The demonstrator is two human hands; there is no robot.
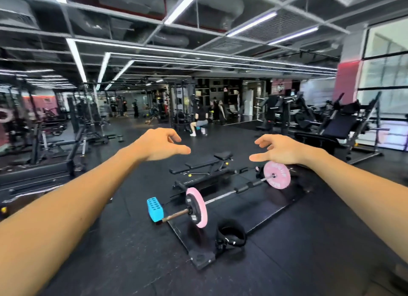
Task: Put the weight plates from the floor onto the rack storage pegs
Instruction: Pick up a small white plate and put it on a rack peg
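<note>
Both hands empty above the barbell.
My left hand (160, 144) and right hand (279, 149) hang loosely curled, holding nothing; pink weight plates (197, 208) sit on the barbell (223, 196) at 6 o'clock, on the floor.

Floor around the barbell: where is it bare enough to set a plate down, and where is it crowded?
Bare mat lies under the left arm, left of the blue block, and in the near right corner past the black strap. Crowded: the barbell with its pink plates on the platform, and the bench close behind it. Both hands, left and right, hold nothing.
</note>
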